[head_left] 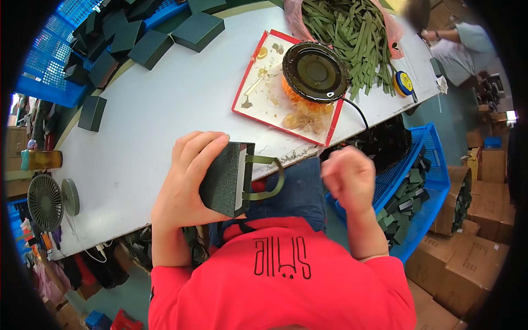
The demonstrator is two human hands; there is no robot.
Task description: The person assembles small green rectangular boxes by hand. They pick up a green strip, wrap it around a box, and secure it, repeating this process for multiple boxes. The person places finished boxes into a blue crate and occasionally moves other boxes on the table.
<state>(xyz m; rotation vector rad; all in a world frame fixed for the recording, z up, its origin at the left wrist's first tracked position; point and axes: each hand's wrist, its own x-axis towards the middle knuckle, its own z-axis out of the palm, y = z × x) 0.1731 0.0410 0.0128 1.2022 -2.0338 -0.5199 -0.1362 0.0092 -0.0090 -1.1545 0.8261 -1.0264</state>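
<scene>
My left hand [190,176] is wrapped around a small dark green box [223,179] with a patterned surface, raised over the near edge of the table. A green ribbon loop [281,181] sticks out from the box's pale side, both ends at the box, curving toward my right hand. To the right, apart from the box, my right hand [349,173] is closed with curled fingers, slightly blurred. Whatever it may hold is hidden. Beyond the hands, a round black dish of dark glossy liquid [316,71] stands over a stained white board with red edges [247,91].
Green ribbon strips [352,38] lie in pink plastic at the far right, beside a round yellow-and-blue tin [403,83]. Several green boxes [199,31] and a blue crate [47,69] are far left. A fan [45,202] stands left; another blue crate [434,181] and cartons [462,253] are right.
</scene>
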